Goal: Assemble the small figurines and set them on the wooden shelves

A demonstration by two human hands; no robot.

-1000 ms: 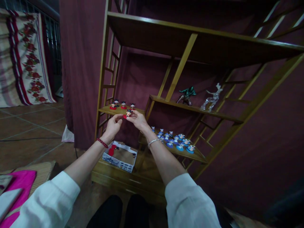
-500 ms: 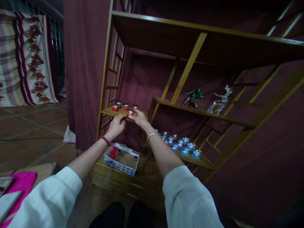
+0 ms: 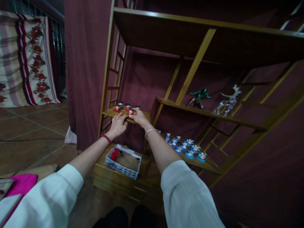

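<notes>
Red at its base, the small figure [image 3: 131,111] has, over the last second, moved in from just before the front edge of the wooden shelf [image 3: 108,111] to a spot over it, so it now appears level with the four similar figures [image 3: 117,108] standing farther back on that shelf; whether its base already rests there I cannot tell. The right hand [image 3: 140,117] grasps it from the shelf's right side, fingers pinched around the body, while the left hand [image 3: 118,125], at the shelf's front edge, has loosely bent fingers close beside the red base, gripping nothing visible, and the box [image 3: 121,168] sits below the shelf
</notes>
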